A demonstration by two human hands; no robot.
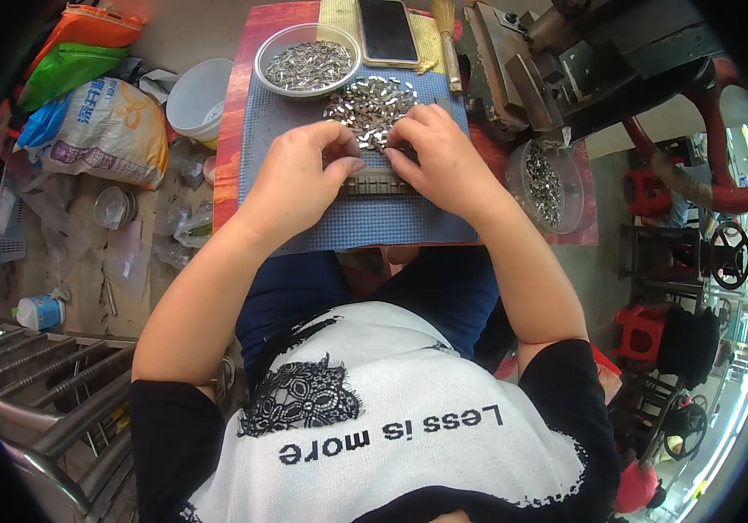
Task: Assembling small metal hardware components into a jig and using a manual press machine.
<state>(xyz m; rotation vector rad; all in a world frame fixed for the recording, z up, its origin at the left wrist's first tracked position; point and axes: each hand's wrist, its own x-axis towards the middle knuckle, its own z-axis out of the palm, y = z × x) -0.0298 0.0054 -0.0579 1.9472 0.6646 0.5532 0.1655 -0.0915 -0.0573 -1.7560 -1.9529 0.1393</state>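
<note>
Head view showed our left hand (pixel 300 179) and right hand (pixel 439 157) pinching small metal clips (pixel 372 103) over the slotted strip (pixel 377 183) mid-desk; we judged a nudge could scatter the pile.

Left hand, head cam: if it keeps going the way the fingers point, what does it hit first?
Probably the right hand: the left hand points right and slightly forward, fingertips nearly touching it above the slotted strip. The loose metal clips lie just beyond; depth is unclear.

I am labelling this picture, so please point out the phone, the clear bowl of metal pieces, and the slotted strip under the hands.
phone (pixel 387 30), head view, middle of its dark screen.
clear bowl (pixel 262 54), head view, left rim.
slotted strip (pixel 376 184), head view, middle section visible between the hands.
</note>
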